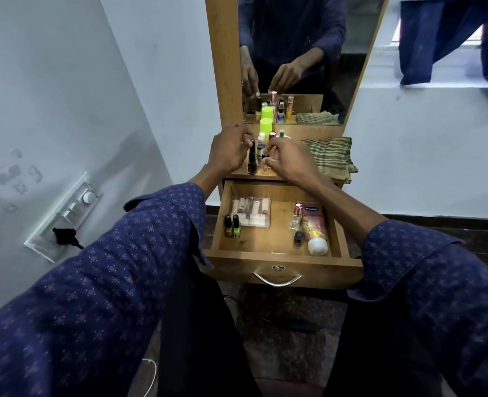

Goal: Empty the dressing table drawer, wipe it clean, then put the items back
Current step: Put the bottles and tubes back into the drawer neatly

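I am partway through emptying the drawer (277,239): both hands are up on the counter (265,175) among the bottles. My left hand (228,149) pinches the cap of a tall dark bottle (252,157); my right hand (288,160) curls round something small I cannot identify. A pink tube (314,227), nail polishes (232,226) and a packet (251,212) are left in the drawer. Next, I judge, I must let go and reach down for those.
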{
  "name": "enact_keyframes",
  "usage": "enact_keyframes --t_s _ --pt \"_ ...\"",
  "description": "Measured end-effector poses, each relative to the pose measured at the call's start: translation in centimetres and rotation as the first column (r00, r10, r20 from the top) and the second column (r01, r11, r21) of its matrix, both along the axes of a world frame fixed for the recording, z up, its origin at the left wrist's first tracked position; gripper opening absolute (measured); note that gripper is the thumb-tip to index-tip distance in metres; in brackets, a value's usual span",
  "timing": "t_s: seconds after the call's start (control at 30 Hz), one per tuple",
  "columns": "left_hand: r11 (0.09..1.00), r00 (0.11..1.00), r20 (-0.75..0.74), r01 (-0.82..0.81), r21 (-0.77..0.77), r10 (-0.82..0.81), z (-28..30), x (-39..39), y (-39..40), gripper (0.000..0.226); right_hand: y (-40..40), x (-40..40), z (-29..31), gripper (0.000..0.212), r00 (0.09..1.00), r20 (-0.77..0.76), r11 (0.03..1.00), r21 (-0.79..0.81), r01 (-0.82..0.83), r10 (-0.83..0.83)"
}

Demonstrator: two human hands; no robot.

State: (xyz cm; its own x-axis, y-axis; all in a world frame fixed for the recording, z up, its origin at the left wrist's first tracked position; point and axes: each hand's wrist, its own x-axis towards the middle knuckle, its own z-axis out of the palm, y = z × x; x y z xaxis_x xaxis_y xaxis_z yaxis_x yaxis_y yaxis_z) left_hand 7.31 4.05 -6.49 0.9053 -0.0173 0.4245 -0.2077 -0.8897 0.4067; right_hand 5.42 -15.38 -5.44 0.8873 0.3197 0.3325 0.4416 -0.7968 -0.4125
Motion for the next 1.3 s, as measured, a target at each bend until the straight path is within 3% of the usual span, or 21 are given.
enact_keyframes --t_s 0.2,0.43,0.57,0.67,0.9,1.03,1.3 --pt "0.999 1.0 -0.008 -0.026 0.04 0.026 -0.2 0.7 -0.8 0.027 2.6 0.0 -0.8 0.038 0.996 0.081 0.999 -0.041 0.023 -0.02" --pt "0.999 1.0 0.027 0.0 -0.044 0.001 -0.6 0.4 -0.6 0.02 4.6 -0.1 -1.2 0.029 0.99 0.124 0.997 0.043 0.059 -0.064" --pt "0.996 0.999 0.05 -0.004 -0.086 0.008 -1.2 0.0 -0.1 0.017 4.6 -0.5 -1.3 0.013 0.994 0.093 0.994 0.103 0.046 -0.056" --pt "0.992 0.998 0.068 0.005 -0.126 0.004 -1.4 -0.9 0.4 0.019 4.2 -1.4 -1.9 0.02 0.995 0.086 0.98 0.198 0.033 -0.051" --pt "0.965 0.993 0.111 -0.01 -0.261 0.04 -2.8 -5.3 0.3 0.02 2.4 -5.2 -5.5 0.015 0.993 -0.103 0.879 0.466 0.103 -0.061" --pt "0.95 0.996 0.044 -0.058 -0.305 0.075 -4.9 -7.8 0.3 0.018 1.7 -7.9 -8.0 0.011 0.971 -0.223 0.797 0.57 0.2 -0.084" --pt "0.939 0.995 -0.102 -0.049 -0.34 0.015 -8.4 -11.2 -0.3 0.009 0.5 -10.1 -10.3 0.01 0.942 -0.298 0.773 0.558 0.303 -0.154"
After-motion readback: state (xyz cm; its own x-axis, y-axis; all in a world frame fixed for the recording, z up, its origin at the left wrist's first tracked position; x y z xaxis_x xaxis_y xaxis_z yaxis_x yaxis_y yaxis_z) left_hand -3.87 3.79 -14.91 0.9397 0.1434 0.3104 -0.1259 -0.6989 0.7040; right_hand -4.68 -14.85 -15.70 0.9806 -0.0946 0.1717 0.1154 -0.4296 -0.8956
